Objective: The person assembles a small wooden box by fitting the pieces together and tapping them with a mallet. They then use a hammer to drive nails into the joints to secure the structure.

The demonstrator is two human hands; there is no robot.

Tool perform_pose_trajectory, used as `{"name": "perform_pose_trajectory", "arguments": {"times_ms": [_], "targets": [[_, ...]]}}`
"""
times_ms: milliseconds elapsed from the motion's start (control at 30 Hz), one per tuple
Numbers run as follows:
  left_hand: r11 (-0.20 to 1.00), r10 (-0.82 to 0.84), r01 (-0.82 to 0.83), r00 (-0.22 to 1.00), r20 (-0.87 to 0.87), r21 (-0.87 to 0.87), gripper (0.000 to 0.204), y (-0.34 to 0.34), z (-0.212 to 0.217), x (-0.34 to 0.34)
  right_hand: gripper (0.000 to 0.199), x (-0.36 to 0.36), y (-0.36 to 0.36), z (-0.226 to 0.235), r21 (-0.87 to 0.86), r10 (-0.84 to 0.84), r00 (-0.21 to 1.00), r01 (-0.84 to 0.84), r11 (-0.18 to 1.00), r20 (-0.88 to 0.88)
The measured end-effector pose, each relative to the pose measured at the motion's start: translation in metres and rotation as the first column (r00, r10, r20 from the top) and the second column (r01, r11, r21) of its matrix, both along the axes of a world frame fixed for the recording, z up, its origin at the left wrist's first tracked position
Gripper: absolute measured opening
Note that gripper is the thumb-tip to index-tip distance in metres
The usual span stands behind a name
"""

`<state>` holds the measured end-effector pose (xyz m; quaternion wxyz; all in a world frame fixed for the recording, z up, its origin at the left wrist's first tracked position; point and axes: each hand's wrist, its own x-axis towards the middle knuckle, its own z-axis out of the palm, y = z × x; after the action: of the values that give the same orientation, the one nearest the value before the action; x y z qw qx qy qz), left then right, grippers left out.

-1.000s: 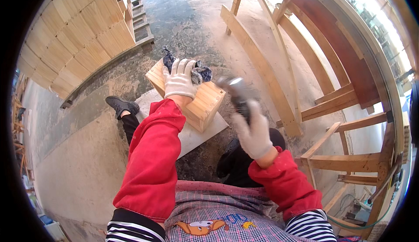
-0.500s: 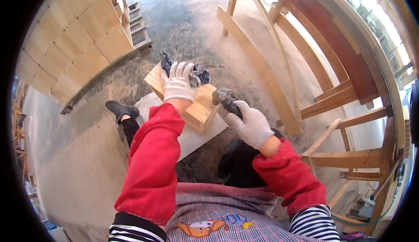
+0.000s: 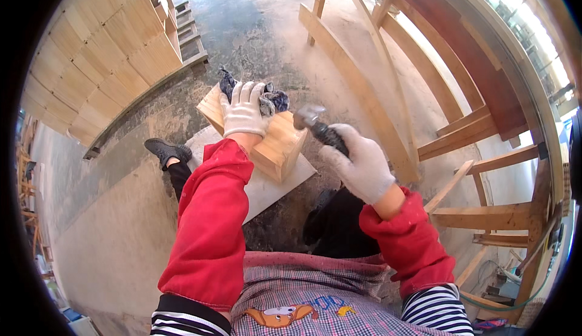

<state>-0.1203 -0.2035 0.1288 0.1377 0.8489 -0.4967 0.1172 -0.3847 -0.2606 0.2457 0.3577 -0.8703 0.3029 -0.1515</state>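
I see my left hand (image 3: 244, 110) pressed flat, fingers spread, on a dark rag (image 3: 273, 99) atop the wooden box (image 3: 276, 145) at 12 o'clock. My right hand (image 3: 364, 166), at 2 o'clock, grips a hammer (image 3: 318, 127) beside the box.

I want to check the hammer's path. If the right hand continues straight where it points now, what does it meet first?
Probably the wooden box: the right hand aims its hammer up-left toward the box's top edge, beside the left hand. Depth is unclear.
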Motion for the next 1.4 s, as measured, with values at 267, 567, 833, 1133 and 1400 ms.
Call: {"name": "perform_pose_trajectory", "arguments": {"times_ms": [267, 567, 833, 1133, 1400], "targets": [[0.998, -0.027, 0.027, 1.0, 0.003, -0.048, 0.066, -0.01, 0.005, -0.004, 0.039, -0.001, -0.009, -0.046, 0.037, 0.034, 0.997, -0.032, 0.999, -0.07], [0.999, -0.014, 0.014, 1.0, -0.005, -0.029, 0.067, -0.012, 0.002, -0.004, 0.04, -0.001, -0.003, -0.035, 0.104, -0.145, 0.969, 0.126, 0.987, 0.202], [0.997, -0.004, 0.006, 0.999, 0.034, -0.074, 0.067, -0.008, -0.002, 0.004, 0.036, 0.002, -0.006, 0.004, 0.117, -0.135, 0.971, 0.113, 0.987, 0.196], [1.0, -0.009, 0.009, 1.0, -0.008, -0.007, 0.068, -0.002, -0.001, 0.0, 0.036, 0.003, -0.023, -0.01, 0.002, -0.035, 0.998, 0.035, 0.999, -0.046], [1.0, -0.026, 0.026, 1.0, 0.003, -0.006, 0.073, -0.012, 0.001, -0.003, 0.037, -0.009, -0.013, -0.04, 0.074, -0.095, 0.995, 0.097, 0.993, -0.029]]}}
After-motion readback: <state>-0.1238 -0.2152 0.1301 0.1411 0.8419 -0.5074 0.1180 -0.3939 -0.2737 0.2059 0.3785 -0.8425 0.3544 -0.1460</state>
